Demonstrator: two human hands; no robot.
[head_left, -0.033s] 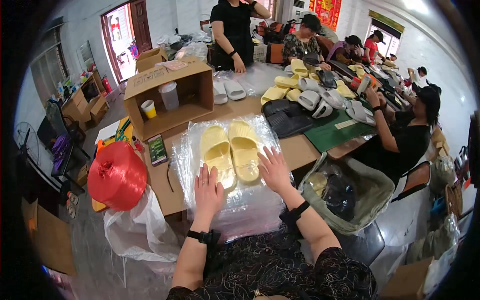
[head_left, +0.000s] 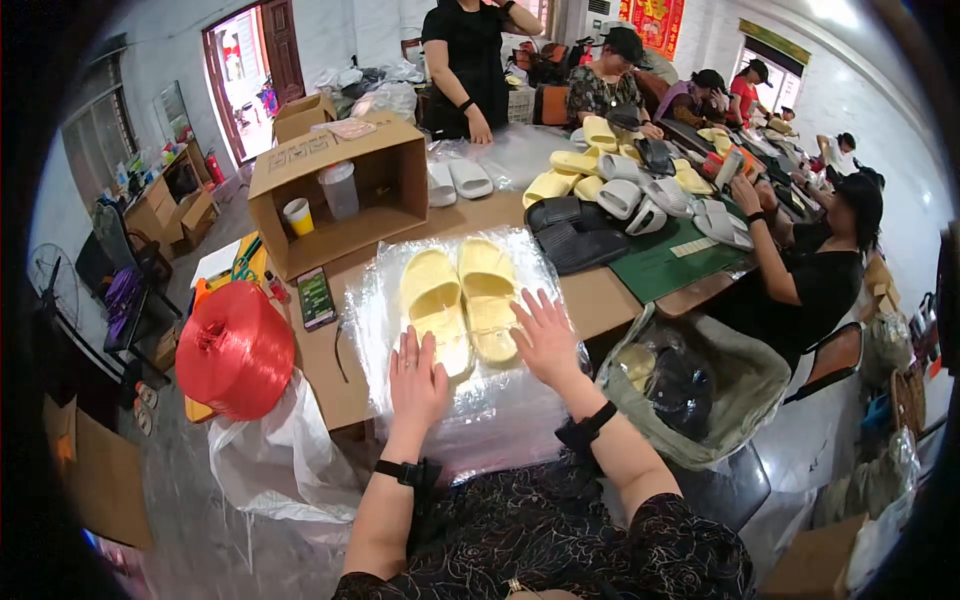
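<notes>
A pair of pale yellow slide slippers [head_left: 431, 285] lies side by side, toe ends away from me, on a stack of clear plastic bags [head_left: 500, 425]. Shiny film shows over their heel ends; how far it covers them I cannot tell. My left hand [head_left: 416, 385] rests flat beside the left slipper's heel, fingers stretched out. At the right slipper's outer edge, my right hand [head_left: 548, 343] lies with its fingers spread. Neither hand grips anything.
An open cardboard box [head_left: 390, 200] holding cups stands behind a phone [head_left: 316, 300]. Left is a red twine spool [head_left: 237, 350]. Black slippers [head_left: 575, 235] and piled yellow and grey ones lie at right, above a lined bin [head_left: 750, 390]. Co-workers sit along the table; a person [head_left: 468, 70] stands opposite.
</notes>
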